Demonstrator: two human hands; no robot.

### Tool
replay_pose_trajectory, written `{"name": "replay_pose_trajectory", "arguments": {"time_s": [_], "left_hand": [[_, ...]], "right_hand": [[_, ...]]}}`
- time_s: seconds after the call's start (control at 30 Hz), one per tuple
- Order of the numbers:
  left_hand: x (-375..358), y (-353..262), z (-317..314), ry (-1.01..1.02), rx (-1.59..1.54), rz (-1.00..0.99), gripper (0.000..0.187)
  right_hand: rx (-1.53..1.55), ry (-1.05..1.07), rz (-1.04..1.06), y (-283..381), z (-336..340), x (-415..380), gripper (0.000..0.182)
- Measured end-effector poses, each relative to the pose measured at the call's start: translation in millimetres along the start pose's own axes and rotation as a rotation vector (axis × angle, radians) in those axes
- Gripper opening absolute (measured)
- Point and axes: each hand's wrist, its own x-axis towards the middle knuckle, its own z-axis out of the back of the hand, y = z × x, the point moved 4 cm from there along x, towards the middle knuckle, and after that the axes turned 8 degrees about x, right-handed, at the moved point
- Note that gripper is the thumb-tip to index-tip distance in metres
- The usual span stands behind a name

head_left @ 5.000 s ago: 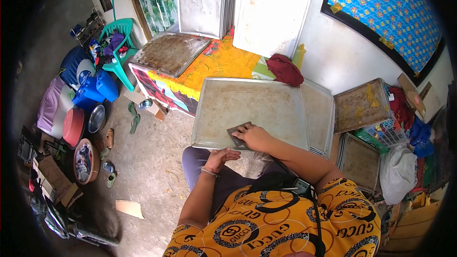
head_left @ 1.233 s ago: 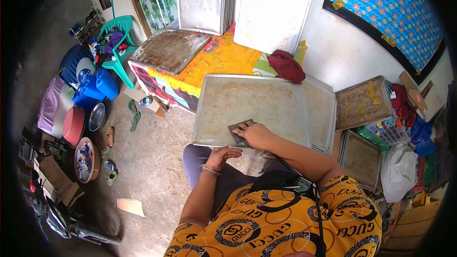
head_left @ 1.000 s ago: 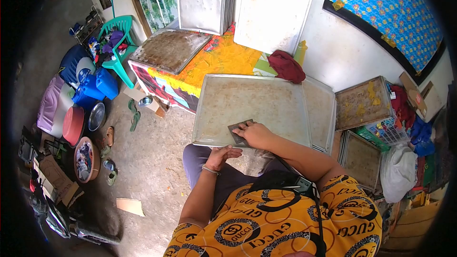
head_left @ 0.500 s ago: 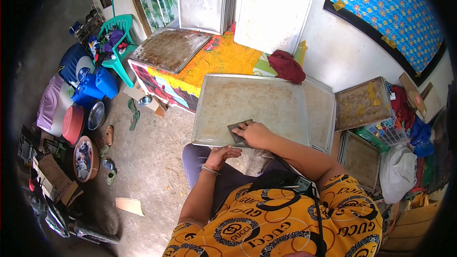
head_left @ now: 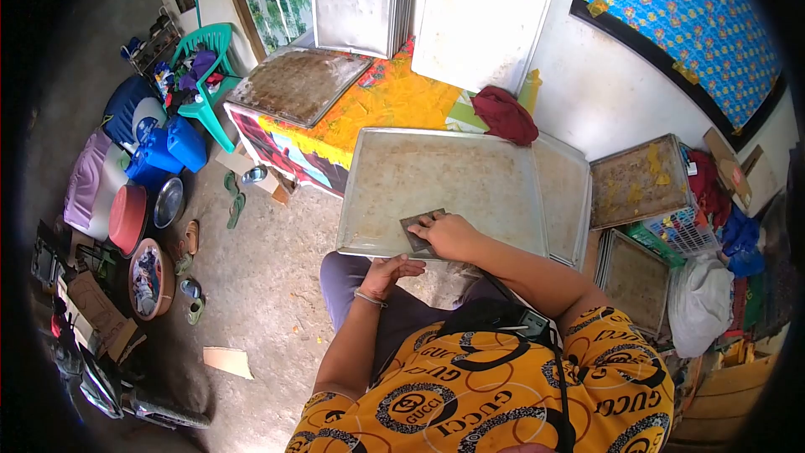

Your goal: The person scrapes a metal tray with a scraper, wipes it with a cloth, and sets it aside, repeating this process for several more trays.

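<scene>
A large metal baking tray (head_left: 470, 172) with brownish stains lies tilted in front of me, its near edge over my lap. My right hand (head_left: 449, 235) presses a dark square pad (head_left: 417, 241) flat on the tray's surface, near the front edge. The fingers are bent over the pad and cover part of it. Just under the near rim is my left hand (head_left: 390, 275), its fingers stretched out to the right and right at the edge. A second tray (head_left: 563, 193) sticks out beneath the first on the right.
A table with a yellow cloth (head_left: 360, 122) stands ahead, bearing a browned tray (head_left: 293, 84), upright trays (head_left: 356, 0) and a maroon cloth (head_left: 505, 116). More trays (head_left: 641, 180) and a white sack (head_left: 703, 306) are at right. Basins (head_left: 153, 278) and a green chair (head_left: 214, 42) stand left.
Almost nothing differs. The right hand and pad stay at nearly the same spot on the tray, and the left hand remains at the near rim.
</scene>
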Motion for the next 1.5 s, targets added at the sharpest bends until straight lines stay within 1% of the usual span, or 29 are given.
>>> {"name": "replay_pose_trajectory", "arguments": {"time_s": [0.23, 0.43, 0.53, 0.67, 0.77, 0.97, 1.07, 1.2, 1.3, 1.4, 1.5], "left_hand": [[0, -1, 0, 0.002, 0.003, -0.022, 0.039], [-2, -1, -1, -0.006, 0.009, -0.023, 0.038], [1, -2, -2, -0.009, 0.014, -0.028, 0.038], [2, -3, -1, 0.004, 0.003, -0.032, 0.038], [0, -1, 0, 0.008, 0.001, -0.021, 0.041], [-1, -1, -1, 0.011, 0.008, 0.002, 0.040], [4, -2, 2, 0.015, 0.012, -0.032, 0.037], [0, 4, 1, 0.007, 0.009, -0.024, 0.035], [2, 0, 0, 0.003, 0.005, -0.036, 0.036], [-2, -3, -3, 0.008, 0.014, -0.018, 0.039], [0, -1, -2, 0.006, -0.005, -0.012, 0.037]], "right_hand": [[-0.009, -0.001, -0.003, -1, -3, 1, 0.038], [-0.033, -0.019, 0.010, -2, -5, 2, 0.044], [-0.025, -0.018, 0.031, -3, -3, 2, 0.039], [-0.022, -0.007, 0.012, 1, 4, 1, 0.040], [-0.022, 0.005, 0.019, -3, -2, 2, 0.047], [0.005, -0.005, 0.014, -4, -2, 2, 0.047], [-0.042, -0.081, 0.055, -2, -3, 1, 0.038], [0.012, -0.051, 0.046, -3, -3, 1, 0.038], [-0.034, -0.015, 0.012, -2, -4, 1, 0.043], [-0.040, -0.036, 0.025, -3, -6, 2, 0.043], [-0.034, -0.021, 0.016, -4, -6, 2, 0.042]]}}
